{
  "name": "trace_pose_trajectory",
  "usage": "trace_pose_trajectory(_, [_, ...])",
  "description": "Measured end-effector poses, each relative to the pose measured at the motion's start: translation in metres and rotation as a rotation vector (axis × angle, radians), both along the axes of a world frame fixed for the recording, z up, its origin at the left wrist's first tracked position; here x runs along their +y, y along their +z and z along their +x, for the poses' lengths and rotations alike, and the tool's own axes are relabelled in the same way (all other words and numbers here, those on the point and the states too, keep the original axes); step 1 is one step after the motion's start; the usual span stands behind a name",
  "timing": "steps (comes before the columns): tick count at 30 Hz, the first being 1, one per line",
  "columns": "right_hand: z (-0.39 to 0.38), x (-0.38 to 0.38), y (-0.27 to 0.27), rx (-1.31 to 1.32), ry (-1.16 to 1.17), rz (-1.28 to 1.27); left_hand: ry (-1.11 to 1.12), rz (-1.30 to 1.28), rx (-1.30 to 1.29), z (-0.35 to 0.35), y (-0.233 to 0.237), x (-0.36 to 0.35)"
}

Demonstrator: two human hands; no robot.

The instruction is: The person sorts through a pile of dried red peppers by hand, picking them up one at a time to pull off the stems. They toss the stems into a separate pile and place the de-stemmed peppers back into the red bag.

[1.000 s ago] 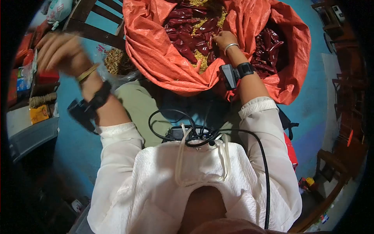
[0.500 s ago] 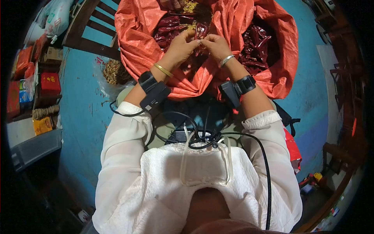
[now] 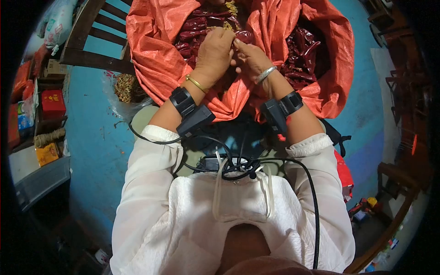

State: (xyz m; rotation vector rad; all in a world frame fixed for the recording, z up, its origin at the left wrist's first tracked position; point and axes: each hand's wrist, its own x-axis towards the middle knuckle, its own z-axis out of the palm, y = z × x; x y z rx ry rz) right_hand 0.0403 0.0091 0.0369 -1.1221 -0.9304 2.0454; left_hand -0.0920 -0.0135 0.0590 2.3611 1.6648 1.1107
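A dark red dried chili pepper (image 3: 244, 35) shows at the fingertips of my two hands, over the mouth of an orange-red woven sack (image 3: 153, 39). My left hand (image 3: 214, 56) is closed, its back turned up and its fingertips pinched at the chili's near end; the grip is partly hidden. Beside it, my right hand (image 3: 253, 60) has its thumb against the same chili, with the lower fingers curled. More glossy dried chilies (image 3: 195, 28) lie in the sack beneath, with yellowish bits among them. To the right, a second sack (image 3: 340, 55) holds further chilies (image 3: 302, 52).
A clear plastic bag of dry brownish pieces (image 3: 127, 88) lies on the blue floor (image 3: 94, 133) at left, near a dark wooden chair (image 3: 94, 57). Shelves with boxes (image 3: 53, 101) line the left side. A black cable (image 3: 314, 206) runs down my right side.
My left hand has turned back-up and rolled over toward the right hand. The chili at my fingertips has swung from upright to lying rightward. My view has shifted slightly.
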Motion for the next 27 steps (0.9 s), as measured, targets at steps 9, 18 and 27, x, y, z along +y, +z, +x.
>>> trace_pose_trajectory(9, [0.015, 0.015, 0.008, 0.048, -0.138, 0.066, -0.025, -0.262, -0.197, -0.022, 0.004, 0.010])
trace_pose_trajectory(18, [0.110, 0.042, 0.025, 0.398, -0.552, 0.034, -0.022, -0.328, 0.198, -0.021, 0.005, 0.000])
trace_pose_trajectory(27, [0.090, 0.032, 0.018, 0.271, -0.453, 0.171, -0.201, -0.370, 0.384, -0.008, -0.022, 0.001])
